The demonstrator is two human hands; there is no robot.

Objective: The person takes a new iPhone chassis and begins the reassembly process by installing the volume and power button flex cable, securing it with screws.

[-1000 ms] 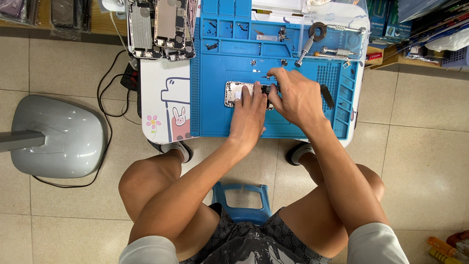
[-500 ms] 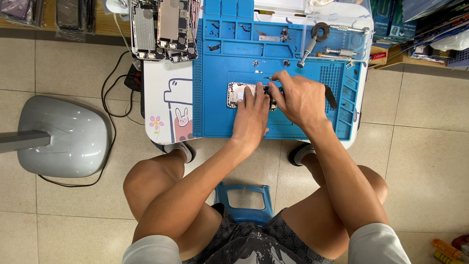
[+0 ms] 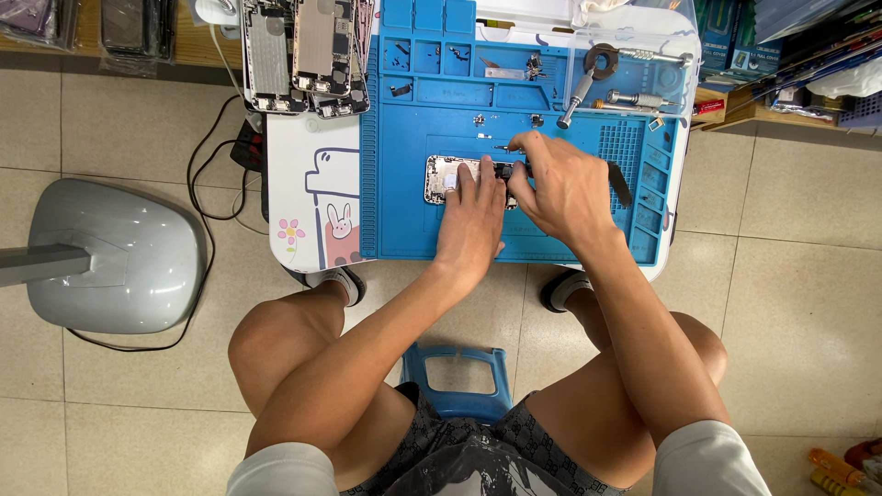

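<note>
An opened phone body (image 3: 446,178) lies flat on a blue work mat (image 3: 404,220) on a small white table. My left hand (image 3: 473,219) presses down on the phone's right half, fingers spread over it. Beside it, my right hand (image 3: 560,188) pinches a small dark tool or part at the phone's right end; the tip is hidden by my fingers. Tiny screws and parts (image 3: 478,119) lie on the mat just beyond the phone.
Several stripped phone housings (image 3: 303,55) lie at the table's far left. Screwdrivers (image 3: 577,96) and a tape roll (image 3: 603,59) rest at the mat's far right. A grey fan base (image 3: 110,253) stands on the tiled floor to the left, with black cables (image 3: 216,165) beside it. A blue stool (image 3: 459,372) is under me.
Both hands stay on the phone with only slight finger shifts. The view has drifted a little.
</note>
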